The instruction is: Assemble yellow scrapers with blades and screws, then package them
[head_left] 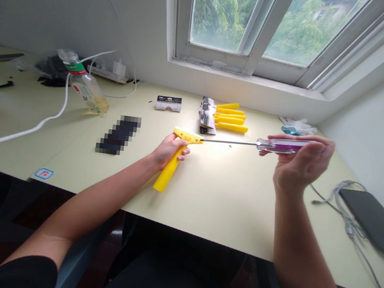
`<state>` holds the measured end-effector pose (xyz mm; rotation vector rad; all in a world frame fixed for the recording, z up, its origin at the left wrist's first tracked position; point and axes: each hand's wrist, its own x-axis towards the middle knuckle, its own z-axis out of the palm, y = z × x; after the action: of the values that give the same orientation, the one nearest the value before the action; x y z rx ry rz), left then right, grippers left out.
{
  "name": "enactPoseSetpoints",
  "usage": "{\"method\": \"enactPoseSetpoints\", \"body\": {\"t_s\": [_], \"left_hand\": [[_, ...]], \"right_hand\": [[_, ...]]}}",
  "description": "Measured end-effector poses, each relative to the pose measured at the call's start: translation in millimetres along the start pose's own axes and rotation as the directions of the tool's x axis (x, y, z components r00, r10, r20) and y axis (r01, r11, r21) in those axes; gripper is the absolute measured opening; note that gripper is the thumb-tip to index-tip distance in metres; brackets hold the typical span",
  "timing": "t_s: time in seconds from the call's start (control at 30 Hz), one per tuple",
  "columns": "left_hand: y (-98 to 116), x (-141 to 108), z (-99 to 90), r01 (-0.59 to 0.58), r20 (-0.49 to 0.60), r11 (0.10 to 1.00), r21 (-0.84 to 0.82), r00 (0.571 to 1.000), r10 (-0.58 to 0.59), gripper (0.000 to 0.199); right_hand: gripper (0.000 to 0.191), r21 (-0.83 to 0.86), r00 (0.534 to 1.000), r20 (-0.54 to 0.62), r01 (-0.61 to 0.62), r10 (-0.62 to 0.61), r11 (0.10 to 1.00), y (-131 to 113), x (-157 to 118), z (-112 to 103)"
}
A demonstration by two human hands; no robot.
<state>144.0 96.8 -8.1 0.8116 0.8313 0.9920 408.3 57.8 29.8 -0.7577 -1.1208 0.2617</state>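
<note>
Here, your left hand (168, 150) clenches a yellow scraper (169, 171) above the table (228, 190), while your right hand (298, 164) grips a purple-handled screwdriver (277, 145), its tip at the scraper's head. Both forearms reach in over the table's front edge. Beyond lie four yellow handles (232, 118) in a packet and one plastic bottle (86, 89) holding yellowish liquid.

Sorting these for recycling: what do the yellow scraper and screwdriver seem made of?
The scraper looks like molded plastic, from its smooth, even yellow sheen. The screwdriver's shaft looks like polished steel, thin and shiny; its handle looks like translucent purple plastic.
</note>
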Motion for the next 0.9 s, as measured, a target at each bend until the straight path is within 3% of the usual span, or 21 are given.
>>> {"method": "enactPoseSetpoints", "body": {"t_s": [0.33, 0.6, 0.9], "left_hand": [[-0.4, -1.0, 0.5, -0.005, 0.022, 1.000, 0.004, 1.000, 0.005, 0.026], [-0.2, -1.2, -0.2, -0.007, 0.031, 1.000, 0.004, 1.000, 0.007, 0.031], [-5.6, 0.0, -2.1, -0.088, 0.036, 0.992, 0.087, 0.996, 0.085, 0.032]], "right_hand": [[0.028, 0.017, 0.999, -0.044, 0.001, 0.000, 1.000, 2.2, 1.1, 1.7], [0.028, 0.070, 1.000, -0.006, 0.004, -0.004, 0.998, 5.3, 0.7, 2.3], [0.032, -0.040, 0.995, -0.040, -0.092, 0.090, 0.995, 1.5, -1.8, 6.6]]}}
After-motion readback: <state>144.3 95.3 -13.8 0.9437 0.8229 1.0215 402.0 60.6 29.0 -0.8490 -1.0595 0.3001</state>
